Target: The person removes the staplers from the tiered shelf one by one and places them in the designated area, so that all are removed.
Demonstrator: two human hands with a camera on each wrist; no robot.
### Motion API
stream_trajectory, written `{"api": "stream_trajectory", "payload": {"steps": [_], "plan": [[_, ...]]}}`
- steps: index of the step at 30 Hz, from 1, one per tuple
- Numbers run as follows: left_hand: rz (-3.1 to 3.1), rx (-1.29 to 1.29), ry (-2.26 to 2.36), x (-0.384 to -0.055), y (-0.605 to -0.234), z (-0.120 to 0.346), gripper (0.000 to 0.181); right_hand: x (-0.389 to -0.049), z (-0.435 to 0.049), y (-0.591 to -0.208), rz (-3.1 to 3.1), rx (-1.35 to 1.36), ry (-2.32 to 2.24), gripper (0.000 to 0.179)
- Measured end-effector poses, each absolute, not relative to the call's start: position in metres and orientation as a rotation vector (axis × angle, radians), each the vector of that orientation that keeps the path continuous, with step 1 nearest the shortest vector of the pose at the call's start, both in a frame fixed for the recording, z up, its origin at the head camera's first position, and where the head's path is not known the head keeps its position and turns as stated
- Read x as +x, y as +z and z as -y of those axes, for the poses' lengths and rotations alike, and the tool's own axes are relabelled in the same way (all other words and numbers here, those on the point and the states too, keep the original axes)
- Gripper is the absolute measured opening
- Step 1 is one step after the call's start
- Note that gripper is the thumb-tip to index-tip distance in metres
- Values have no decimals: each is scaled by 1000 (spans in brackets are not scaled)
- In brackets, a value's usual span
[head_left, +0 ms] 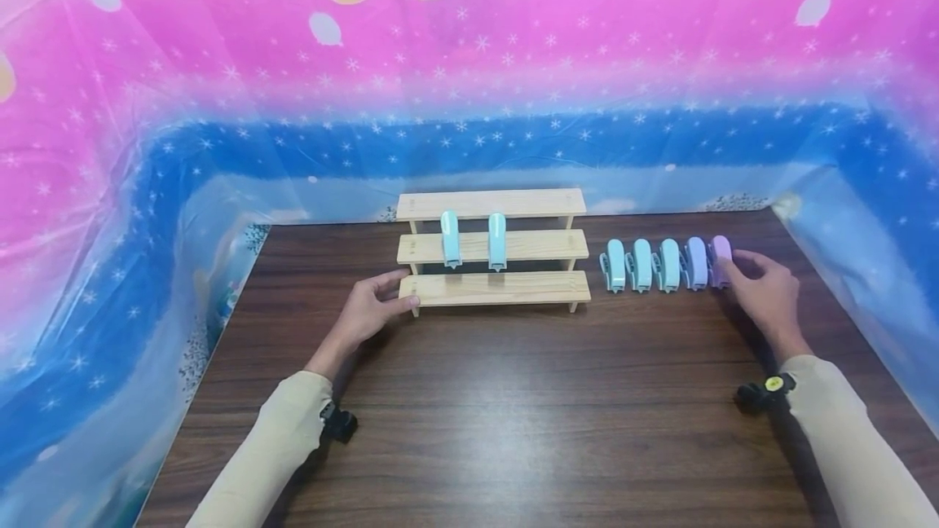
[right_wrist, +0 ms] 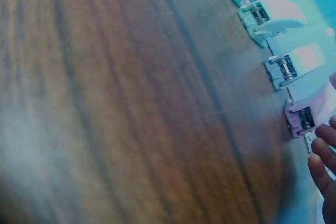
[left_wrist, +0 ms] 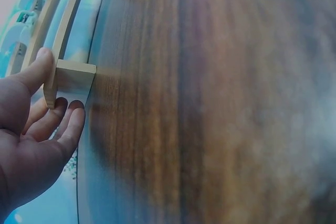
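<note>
My left hand (head_left: 367, 310) pinches the left end of the lowest step of a three-step wooden stand (head_left: 491, 290), thumb on top and fingers below. In the left wrist view the thumb (left_wrist: 39, 69) presses the end of the board (left_wrist: 50, 90). My right hand (head_left: 766, 293) holds a purple plastic spring clip (head_left: 720, 248) at the right end of a row, thumb and fingers about it. The right wrist view shows its metal spring (right_wrist: 305, 118) near my fingertips (right_wrist: 320, 153); much of this hand is outside that view.
Left of the purple clip stand a lavender clip (head_left: 695, 263) and three mint-green clips (head_left: 667, 266). Two more mint clips (head_left: 451, 239) stand on the middle step. The brown wooden table (head_left: 506, 406) meets a pink and blue patterned cloth (head_left: 477, 137) behind the stand.
</note>
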State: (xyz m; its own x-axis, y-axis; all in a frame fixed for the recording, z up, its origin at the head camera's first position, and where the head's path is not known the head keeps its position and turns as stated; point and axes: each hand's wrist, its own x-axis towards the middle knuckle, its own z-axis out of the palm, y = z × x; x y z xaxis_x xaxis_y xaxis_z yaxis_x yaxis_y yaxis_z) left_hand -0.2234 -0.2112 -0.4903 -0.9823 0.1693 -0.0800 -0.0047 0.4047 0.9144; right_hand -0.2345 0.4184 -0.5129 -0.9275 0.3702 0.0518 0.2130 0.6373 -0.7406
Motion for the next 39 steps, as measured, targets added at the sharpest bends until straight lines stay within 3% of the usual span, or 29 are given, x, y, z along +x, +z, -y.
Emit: {"api": "stream_trajectory", "payload": {"steps": [11, 20, 31, 39], "plan": [[-2495, 133, 1629, -223, -489, 211, 65, -235, -397, -470, 2392, -332, 1057, 56], [-2500, 145, 1634, -223, -490, 212, 64, -231, -348, -429, 2352, -134, 1150, 46], [-2497, 147, 1634, -224, -491, 211, 65, -231, -294, -407, 2338, 131, 1165, 39], [-2491, 150, 1639, -224, -491, 211, 65, -233, -254, -400, 2446, 234, 1227, 46]]}}
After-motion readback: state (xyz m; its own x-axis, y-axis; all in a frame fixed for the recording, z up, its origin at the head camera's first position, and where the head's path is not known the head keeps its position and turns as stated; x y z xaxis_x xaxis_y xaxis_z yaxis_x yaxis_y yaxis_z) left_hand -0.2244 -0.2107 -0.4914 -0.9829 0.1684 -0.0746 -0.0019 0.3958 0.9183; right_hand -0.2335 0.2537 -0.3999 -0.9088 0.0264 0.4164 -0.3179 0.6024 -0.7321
